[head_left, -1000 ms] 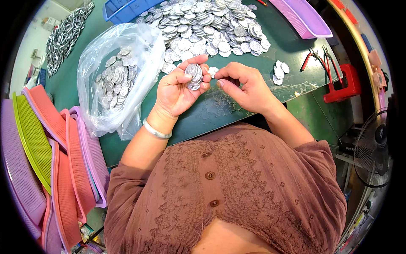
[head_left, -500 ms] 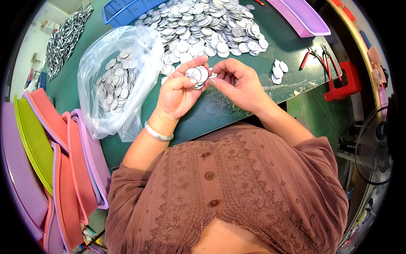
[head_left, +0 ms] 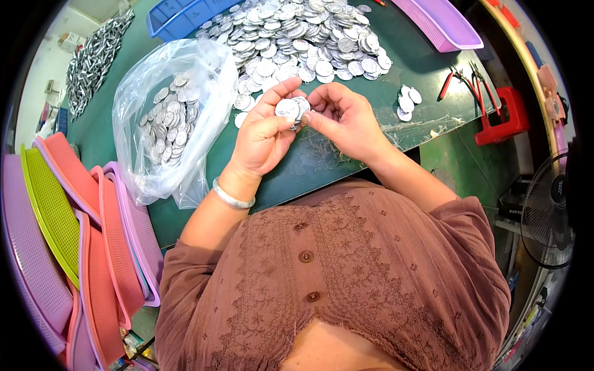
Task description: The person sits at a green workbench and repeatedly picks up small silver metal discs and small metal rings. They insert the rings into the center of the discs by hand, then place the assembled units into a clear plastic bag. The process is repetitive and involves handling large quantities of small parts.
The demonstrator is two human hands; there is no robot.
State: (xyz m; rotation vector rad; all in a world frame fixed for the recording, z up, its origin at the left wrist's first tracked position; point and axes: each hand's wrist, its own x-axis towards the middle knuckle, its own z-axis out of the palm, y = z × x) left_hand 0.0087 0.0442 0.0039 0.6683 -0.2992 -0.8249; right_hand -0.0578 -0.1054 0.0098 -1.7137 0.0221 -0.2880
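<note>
Several round silver medallions [head_left: 288, 109] lie in my left hand [head_left: 265, 137], pinned under the thumb with the fingers curled behind them. My right hand [head_left: 344, 120] is closed beside it, its thumb and fingertips pressed on the right edge of the same medallions; its curled fingers hide part of what it grips. Just beyond both hands spreads a large heap of silver medallions [head_left: 303, 40]. Left of my left hand, a clear plastic bag [head_left: 213, 68] stands with its mouth spread, more medallions [head_left: 173, 120] inside. A few loose medallions [head_left: 406, 102] lie to the right.
The green table [head_left: 260, 191] has a worn front edge. Red-handled pliers [head_left: 476, 93] and a red frame [head_left: 510, 117] are at its right. A blue crate [head_left: 185, 18] and a purple basket [head_left: 439, 28] stand far back. Coloured baskets [head_left: 93, 247] stack at left; a fan [head_left: 547, 210] stands right.
My hands have come closer together. The right thumb and fingers now reach onto the medallions in my left hand, where earlier they pinched one medallion just to the right.
</note>
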